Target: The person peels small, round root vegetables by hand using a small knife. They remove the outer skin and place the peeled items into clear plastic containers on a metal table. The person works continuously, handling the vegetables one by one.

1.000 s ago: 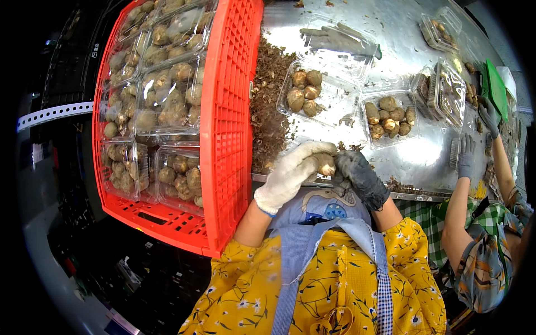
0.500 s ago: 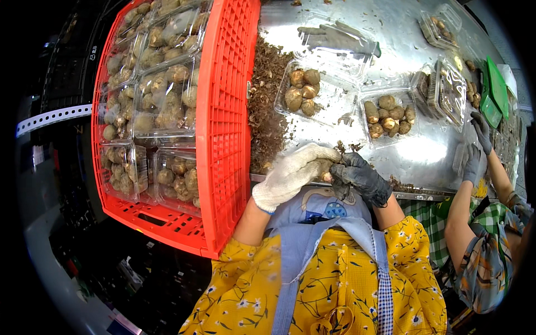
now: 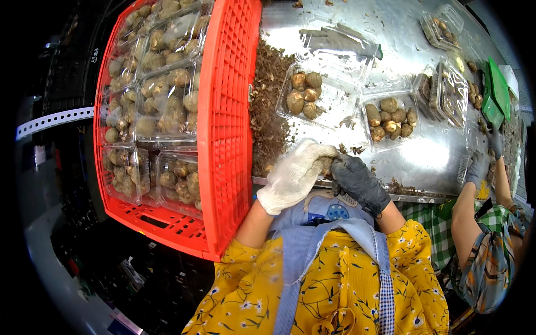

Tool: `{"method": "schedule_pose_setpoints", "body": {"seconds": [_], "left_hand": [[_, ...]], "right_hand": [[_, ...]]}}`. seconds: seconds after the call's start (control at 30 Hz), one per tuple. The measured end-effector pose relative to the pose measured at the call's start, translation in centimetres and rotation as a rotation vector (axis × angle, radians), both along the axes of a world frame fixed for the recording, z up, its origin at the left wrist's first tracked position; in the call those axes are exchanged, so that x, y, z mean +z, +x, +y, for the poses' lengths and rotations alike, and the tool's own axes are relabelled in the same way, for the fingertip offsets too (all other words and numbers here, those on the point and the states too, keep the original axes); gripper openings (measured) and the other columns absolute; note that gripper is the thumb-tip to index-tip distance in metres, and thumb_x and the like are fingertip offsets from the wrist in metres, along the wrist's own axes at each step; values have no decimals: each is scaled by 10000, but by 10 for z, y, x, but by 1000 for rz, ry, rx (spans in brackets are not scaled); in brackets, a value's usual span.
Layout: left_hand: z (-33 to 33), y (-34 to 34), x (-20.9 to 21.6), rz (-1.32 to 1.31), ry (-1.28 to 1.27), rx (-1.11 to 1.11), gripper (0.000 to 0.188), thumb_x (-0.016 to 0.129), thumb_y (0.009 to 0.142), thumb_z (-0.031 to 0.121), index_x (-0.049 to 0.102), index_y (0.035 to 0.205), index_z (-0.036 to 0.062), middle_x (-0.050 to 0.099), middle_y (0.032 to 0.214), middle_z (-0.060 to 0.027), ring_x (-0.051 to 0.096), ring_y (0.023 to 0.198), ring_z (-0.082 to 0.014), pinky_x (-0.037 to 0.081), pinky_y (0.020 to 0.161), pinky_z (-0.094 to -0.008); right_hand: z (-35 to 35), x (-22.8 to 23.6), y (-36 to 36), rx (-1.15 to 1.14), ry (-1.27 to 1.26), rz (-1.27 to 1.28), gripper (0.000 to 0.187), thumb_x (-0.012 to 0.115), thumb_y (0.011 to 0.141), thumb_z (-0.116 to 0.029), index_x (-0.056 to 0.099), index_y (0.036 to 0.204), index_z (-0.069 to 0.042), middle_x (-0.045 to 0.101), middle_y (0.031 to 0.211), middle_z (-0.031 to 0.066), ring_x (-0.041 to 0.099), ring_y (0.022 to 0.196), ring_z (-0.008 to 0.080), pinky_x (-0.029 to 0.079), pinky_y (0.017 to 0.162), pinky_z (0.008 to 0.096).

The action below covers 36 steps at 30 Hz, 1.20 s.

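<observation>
My left hand [image 3: 295, 177], in a white knit glove, is closed around a small brown taro [image 3: 325, 166] just over the table's near edge. My right hand [image 3: 360, 183], in a dark grey glove, has its fingers curled against the taro's right end. Most of the taro is hidden by the gloves. Brown skin shreds [image 3: 352, 149] lie just beyond the fingers. Farther off, an open clear plastic container [image 3: 338, 106] holds several taros [image 3: 304, 94] on its left side. To its right, a second clear container [image 3: 368, 137] holds several smaller taros [image 3: 391, 118].
At my left stands a red crate [image 3: 226, 128] with packed taro containers [image 3: 167, 100]. Peelings [image 3: 268, 111] pile along it. A grey glove [image 3: 338, 42] lies at the back, partly under clear plastic. Stacked containers [image 3: 449, 92], a green tray [image 3: 497, 89] and a co-worker's gloved hands [image 3: 477, 167] are right.
My right hand has turned slightly, its back now facing up more, while both hands stay on the taro. The co-worker's hands have shifted at the right.
</observation>
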<state>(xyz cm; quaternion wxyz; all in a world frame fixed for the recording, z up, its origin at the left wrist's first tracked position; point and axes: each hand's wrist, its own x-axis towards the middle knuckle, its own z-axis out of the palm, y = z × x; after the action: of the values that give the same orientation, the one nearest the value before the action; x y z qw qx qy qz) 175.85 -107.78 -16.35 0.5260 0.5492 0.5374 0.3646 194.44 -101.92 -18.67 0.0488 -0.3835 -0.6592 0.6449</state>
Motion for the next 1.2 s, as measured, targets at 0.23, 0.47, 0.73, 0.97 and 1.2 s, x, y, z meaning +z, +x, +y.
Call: {"method": "schedule_pose_setpoints", "body": {"seconds": [0.23,0.47,0.73,0.97,1.2], "left_hand": [[-5,8,-5,-731,-242,368,359,469,906,132,469,1229,-24,555,1083,-85,549,936,-124,477,809,-255],[-6,18,-20,-581,-127,389,448,504,937,311,445,1262,7,544,1068,-49,520,909,-93,454,753,-201],[4,25,-7,-797,-313,541,480,470,945,396,432,1274,48,543,1061,-38,511,907,-70,445,728,-177],[5,21,-21,-425,-144,484,458,385,971,421,519,1161,26,576,1028,-50,530,957,-126,421,858,-265],[4,18,-14,-849,-367,524,383,389,982,311,452,1226,23,571,1051,-91,574,932,-167,496,757,-283]], "right_hand": [[0,-10,-1,-327,-362,342,202,491,926,-195,523,834,-18,495,665,12,479,553,87,426,512,243],[-2,-4,-15,-359,-787,443,269,444,955,-336,528,952,-80,442,643,-16,454,538,90,388,469,238],[2,-15,-16,-159,544,189,243,491,904,-212,567,1002,-3,585,790,144,590,685,310,484,608,357],[10,2,-11,12,791,112,332,578,828,-126,552,1116,38,618,889,210,614,772,358,500,692,406],[4,-15,-15,-204,306,204,222,532,865,-84,561,1057,23,620,801,148,604,670,263,494,613,321]]}}
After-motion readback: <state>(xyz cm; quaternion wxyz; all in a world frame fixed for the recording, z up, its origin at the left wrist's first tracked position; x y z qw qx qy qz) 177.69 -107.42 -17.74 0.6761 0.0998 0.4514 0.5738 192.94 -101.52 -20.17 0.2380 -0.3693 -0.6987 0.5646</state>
